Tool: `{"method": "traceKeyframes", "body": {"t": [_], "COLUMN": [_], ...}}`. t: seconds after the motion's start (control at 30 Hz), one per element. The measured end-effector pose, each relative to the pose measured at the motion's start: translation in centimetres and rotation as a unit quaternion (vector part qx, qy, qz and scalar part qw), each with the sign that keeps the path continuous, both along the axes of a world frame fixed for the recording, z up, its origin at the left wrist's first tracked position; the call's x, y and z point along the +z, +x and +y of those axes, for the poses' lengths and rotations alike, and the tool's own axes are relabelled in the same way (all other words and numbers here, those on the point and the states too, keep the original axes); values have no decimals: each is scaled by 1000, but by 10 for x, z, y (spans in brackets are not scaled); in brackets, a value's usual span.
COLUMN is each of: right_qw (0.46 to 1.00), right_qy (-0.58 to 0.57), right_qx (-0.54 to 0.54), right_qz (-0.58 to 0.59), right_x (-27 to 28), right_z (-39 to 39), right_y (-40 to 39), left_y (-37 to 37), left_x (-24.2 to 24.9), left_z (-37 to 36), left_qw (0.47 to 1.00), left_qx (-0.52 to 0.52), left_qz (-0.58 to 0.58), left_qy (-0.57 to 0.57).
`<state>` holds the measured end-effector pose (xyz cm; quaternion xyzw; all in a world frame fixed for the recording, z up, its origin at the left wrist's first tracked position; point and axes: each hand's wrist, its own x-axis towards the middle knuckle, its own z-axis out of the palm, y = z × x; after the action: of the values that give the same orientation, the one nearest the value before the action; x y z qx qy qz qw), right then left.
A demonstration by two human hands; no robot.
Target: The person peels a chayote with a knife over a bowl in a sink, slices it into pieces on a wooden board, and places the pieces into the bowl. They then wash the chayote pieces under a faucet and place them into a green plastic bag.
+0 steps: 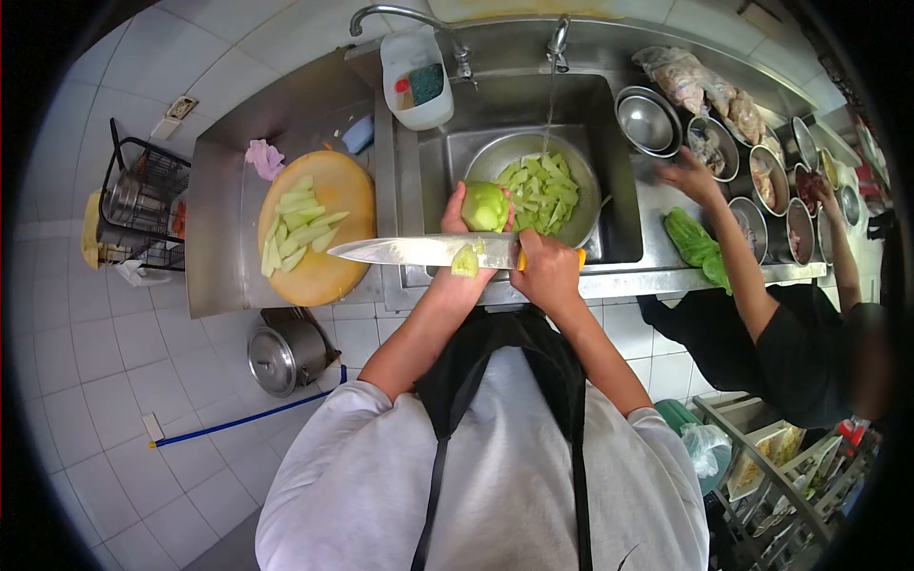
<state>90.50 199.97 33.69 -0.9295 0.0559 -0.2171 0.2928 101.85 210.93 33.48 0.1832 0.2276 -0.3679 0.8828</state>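
A pale green peeled vegetable is in my left hand, at the near edge of the sink. My right hand grips the yellow handle of a large knife, whose blade points left across my left wrist. A green slice clings to the blade. Beyond my hands, a metal bowl in the sink holds many green pieces, with water running in from the tap. On the left, a round cutting board bears several long pale green pieces.
A co-worker reaches over the counter at right, near metal bowls, bagged food and leafy greens. A white container with sponges stands behind the sink. A lidded pot is on the floor.
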Motion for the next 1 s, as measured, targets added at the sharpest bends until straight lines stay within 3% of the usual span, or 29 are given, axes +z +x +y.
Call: {"method": "traceKeyframes", "body": {"t": [0.1,0.2,0.3,0.33,0.43,0.67,0.77,1.0], "right_qw": [1000,998,991,986,980,990,992,996], "right_qy": [-11,-19,-20,-19,-22,74,72,26], "right_qx": [-18,-54,-115,-139,-148,-81,-54,-34], "right_qz": [-1,10,68,94,131,91,89,79], "right_x": [-3,-11,-27,-32,-41,-16,-4,4], "right_z": [-3,-8,-22,-30,-60,-42,-27,-21], "right_y": [1,4,7,6,1,7,11,15], "left_y": [4,-4,4,1,12,16,18,10], "left_x": [-12,1,15,30,18,2,-15,-22], "left_z": [3,1,-2,-3,8,1,-1,-6], "left_qw": [997,999,997,986,991,984,991,997], "left_qx": [-33,11,72,115,109,28,-15,-4], "left_qz": [-44,-46,30,27,24,3,10,3], "left_qy": [-53,-1,21,117,76,174,129,75]}}
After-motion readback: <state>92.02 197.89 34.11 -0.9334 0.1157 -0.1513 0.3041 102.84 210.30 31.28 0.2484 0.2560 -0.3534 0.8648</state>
